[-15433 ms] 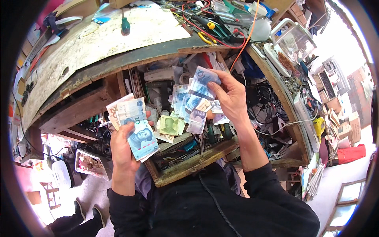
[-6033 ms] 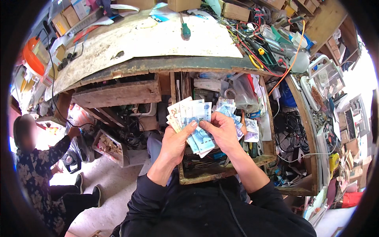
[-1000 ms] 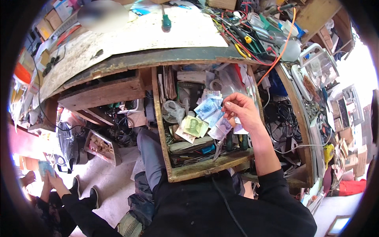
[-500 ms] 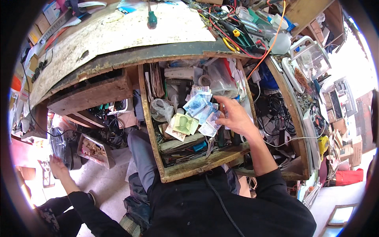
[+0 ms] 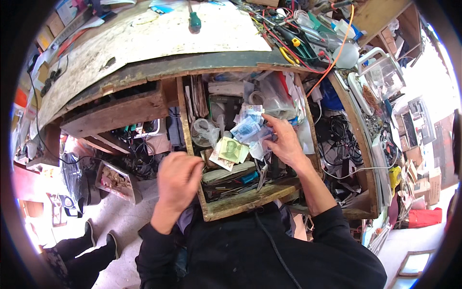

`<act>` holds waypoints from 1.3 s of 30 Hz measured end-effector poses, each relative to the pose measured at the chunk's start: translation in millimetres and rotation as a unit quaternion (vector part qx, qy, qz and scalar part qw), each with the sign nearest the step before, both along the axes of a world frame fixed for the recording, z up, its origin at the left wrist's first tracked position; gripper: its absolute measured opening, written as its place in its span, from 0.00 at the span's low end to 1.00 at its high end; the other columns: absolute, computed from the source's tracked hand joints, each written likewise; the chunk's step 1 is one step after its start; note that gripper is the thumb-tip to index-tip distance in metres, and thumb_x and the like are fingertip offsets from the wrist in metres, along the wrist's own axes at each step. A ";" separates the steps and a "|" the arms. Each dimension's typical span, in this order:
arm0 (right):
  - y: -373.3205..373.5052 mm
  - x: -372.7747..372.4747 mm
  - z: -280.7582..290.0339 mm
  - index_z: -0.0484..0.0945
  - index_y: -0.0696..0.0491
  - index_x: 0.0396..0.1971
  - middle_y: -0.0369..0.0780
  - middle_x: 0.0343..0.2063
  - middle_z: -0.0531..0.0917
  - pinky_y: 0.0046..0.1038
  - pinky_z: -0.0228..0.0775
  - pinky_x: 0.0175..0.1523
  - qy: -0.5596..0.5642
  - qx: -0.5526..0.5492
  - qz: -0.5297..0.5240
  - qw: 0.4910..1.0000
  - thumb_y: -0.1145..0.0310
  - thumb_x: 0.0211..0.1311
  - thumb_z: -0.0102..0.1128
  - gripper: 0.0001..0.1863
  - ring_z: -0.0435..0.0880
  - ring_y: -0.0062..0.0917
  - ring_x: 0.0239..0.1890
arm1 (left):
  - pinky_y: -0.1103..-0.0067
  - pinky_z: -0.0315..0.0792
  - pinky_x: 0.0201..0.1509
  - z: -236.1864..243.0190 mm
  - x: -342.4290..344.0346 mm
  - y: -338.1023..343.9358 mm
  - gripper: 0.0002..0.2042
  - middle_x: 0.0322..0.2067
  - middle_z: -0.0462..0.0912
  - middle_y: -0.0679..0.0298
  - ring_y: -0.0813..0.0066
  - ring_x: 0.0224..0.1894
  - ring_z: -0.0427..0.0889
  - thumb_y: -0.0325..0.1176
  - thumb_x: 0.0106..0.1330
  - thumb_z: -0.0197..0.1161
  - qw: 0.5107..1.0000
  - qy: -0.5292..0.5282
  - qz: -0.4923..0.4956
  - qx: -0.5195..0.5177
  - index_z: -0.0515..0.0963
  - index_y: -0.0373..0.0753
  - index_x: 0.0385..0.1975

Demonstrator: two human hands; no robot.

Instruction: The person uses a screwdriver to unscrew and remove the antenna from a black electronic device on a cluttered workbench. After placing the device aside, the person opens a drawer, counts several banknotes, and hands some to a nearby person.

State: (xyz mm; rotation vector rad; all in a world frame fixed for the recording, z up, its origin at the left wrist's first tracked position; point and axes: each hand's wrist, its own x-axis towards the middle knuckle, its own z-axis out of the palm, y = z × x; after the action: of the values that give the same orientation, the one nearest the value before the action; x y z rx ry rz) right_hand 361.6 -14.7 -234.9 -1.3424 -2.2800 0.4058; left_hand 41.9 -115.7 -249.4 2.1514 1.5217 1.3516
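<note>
An open wooden drawer (image 5: 240,204) sits in front of me, with a loose pile of banknotes on its contents. Bluish banknotes (image 5: 246,129) lie in the middle, and a yellow-green banknote (image 5: 233,150) overlaps others below them. My right hand (image 5: 287,142) is at the pile's right edge, thumb and forefinger apart, the fingertips close to the bluish notes; whether they touch is unclear. Over the drawer's left wall hovers my left hand (image 5: 177,182), its fingers bent and smeared by motion. I cannot make out anything in it.
Clear plastic bags (image 5: 206,133), a worn pouch (image 5: 228,175) and papers fill the drawer. Above is a worktop (image 5: 159,41) with a green-handled screwdriver (image 5: 194,23) and tangled tools. Cables (image 5: 339,139) hang on the right. Another person's legs (image 5: 77,248) stand at lower left.
My left hand has come back from far left, near the other person, to the drawer's left wall. My right hand stays beside the banknotes. The whole view has shifted slightly.
</note>
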 end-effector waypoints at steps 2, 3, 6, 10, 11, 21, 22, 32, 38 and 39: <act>2.2 4.4 3.6 0.72 0.50 0.64 0.44 0.46 0.82 0.36 0.72 0.54 -0.027 0.027 -0.001 0.999 0.77 0.44 0.73 0.40 0.79 0.38 0.47 | 0.68 0.71 0.54 7.4 21.2 11.5 0.09 0.38 0.85 0.65 0.65 0.46 0.80 0.28 0.58 0.69 0.994 0.106 -0.024 0.023 0.82 0.39 0.39; 1.9 2.8 3.3 0.80 0.52 0.53 0.43 0.39 0.83 0.37 0.72 0.50 -0.010 0.045 -0.006 0.999 0.75 0.46 0.73 0.29 0.80 0.39 0.44 | 0.69 0.69 0.55 4.7 27.4 12.6 0.12 0.41 0.85 0.66 0.68 0.48 0.79 0.29 0.58 0.67 0.988 0.148 -0.016 0.033 0.82 0.39 0.42; 9.3 9.5 11.8 0.83 0.54 0.41 0.43 0.34 0.82 0.38 0.70 0.46 -0.061 -0.017 0.007 0.998 0.72 0.48 0.73 0.17 0.79 0.39 0.41 | 0.68 0.69 0.54 6.2 39.2 15.9 0.14 0.45 0.83 0.66 0.67 0.48 0.79 0.30 0.59 0.63 0.977 0.213 -0.029 0.011 0.81 0.42 0.46; 14.7 18.4 20.2 0.82 0.56 0.33 0.44 0.32 0.81 0.38 0.68 0.44 -0.081 -0.021 0.021 0.996 0.69 0.56 0.69 0.08 0.77 0.39 0.39 | 0.69 0.68 0.55 3.8 42.6 26.7 0.15 0.48 0.81 0.65 0.68 0.48 0.78 0.31 0.59 0.61 0.960 0.269 -0.079 0.001 0.82 0.44 0.46; 14.1 14.6 31.9 0.81 0.57 0.36 0.45 0.40 0.82 0.39 0.69 0.50 -0.127 -0.050 0.009 0.991 0.68 0.60 0.67 0.09 0.77 0.41 0.46 | 0.70 0.68 0.55 2.9 43.2 27.3 0.15 0.48 0.81 0.65 0.68 0.48 0.78 0.31 0.59 0.61 0.958 0.273 -0.084 -0.007 0.82 0.45 0.47; 48.3 -9.0 19.6 0.78 0.59 0.38 0.52 0.63 0.72 0.42 0.65 0.67 -0.148 0.039 0.099 0.983 0.65 0.57 0.70 0.15 0.70 0.50 0.63 | 0.73 0.69 0.46 -1.4 45.6 27.6 0.13 0.41 0.81 0.64 0.70 0.42 0.78 0.32 0.57 0.62 0.960 0.266 -0.086 0.014 0.84 0.42 0.42; 49.8 -11.5 17.1 0.79 0.59 0.39 0.52 0.62 0.73 0.42 0.66 0.67 -0.159 0.040 0.100 0.981 0.65 0.57 0.70 0.16 0.70 0.50 0.63 | 0.73 0.69 0.46 -1.7 43.9 25.8 0.13 0.41 0.82 0.64 0.70 0.42 0.78 0.32 0.57 0.62 0.961 0.265 -0.083 0.011 0.84 0.42 0.42; 17.6 -10.9 12.0 0.78 0.56 0.34 0.42 0.39 0.82 0.37 0.76 0.47 -0.050 0.152 0.060 0.985 0.75 0.46 0.73 0.15 0.82 0.40 0.44 | 0.72 0.70 0.50 -2.4 44.5 21.0 0.15 0.46 0.80 0.64 0.68 0.46 0.78 0.31 0.58 0.60 0.955 0.281 -0.095 -0.027 0.82 0.44 0.46; 10.0 -10.2 6.0 0.78 0.54 0.41 0.42 0.36 0.84 0.36 0.77 0.46 0.056 0.014 -0.032 0.998 0.76 0.47 0.70 0.18 0.83 0.40 0.43 | 0.73 0.71 0.48 -4.3 45.0 24.6 0.13 0.43 0.82 0.62 0.68 0.44 0.78 0.32 0.57 0.63 0.955 0.278 -0.100 0.005 0.83 0.40 0.41; 13.7 -10.2 3.8 0.78 0.54 0.42 0.43 0.39 0.84 0.36 0.77 0.49 0.025 0.029 -0.009 0.999 0.76 0.48 0.71 0.18 0.83 0.40 0.45 | 0.73 0.71 0.48 -4.9 44.2 24.4 0.13 0.43 0.82 0.62 0.68 0.44 0.78 0.31 0.56 0.63 0.955 0.280 -0.097 0.007 0.83 0.40 0.41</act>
State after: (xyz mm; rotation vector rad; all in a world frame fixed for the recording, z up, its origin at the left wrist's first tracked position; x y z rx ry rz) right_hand 351.4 -1.0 -231.1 -1.3084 -2.2197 0.3613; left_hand 86.0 -91.3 -254.2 2.7615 1.4005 0.7187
